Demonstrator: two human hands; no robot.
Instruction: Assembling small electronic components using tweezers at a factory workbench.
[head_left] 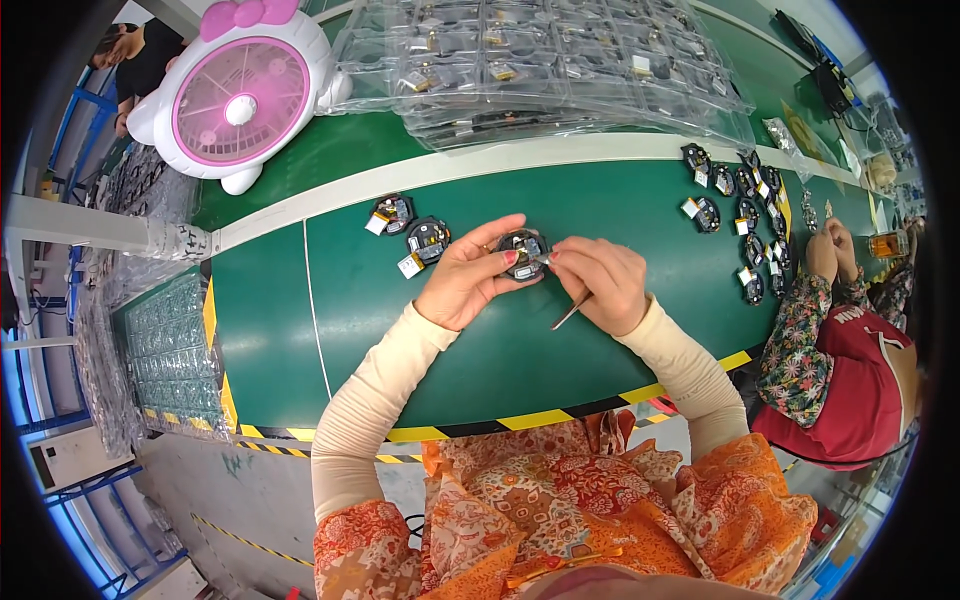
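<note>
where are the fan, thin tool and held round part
Fan (240, 109), head view: central hub.
Thin tool (571, 310), head view: visible shaft.
Held round part (523, 253), head view: middle of inner face.

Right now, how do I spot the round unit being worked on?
Above the green bench, mid-picture, the left hand grips a round black unit. The right hand holds a slim tool beside it; unlike the two loose units lying to its left, this one is held.

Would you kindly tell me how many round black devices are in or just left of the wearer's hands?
3: the held device in the left hand, the nearer device to its left, and the farther device up-left; the hand may hide more.
</note>
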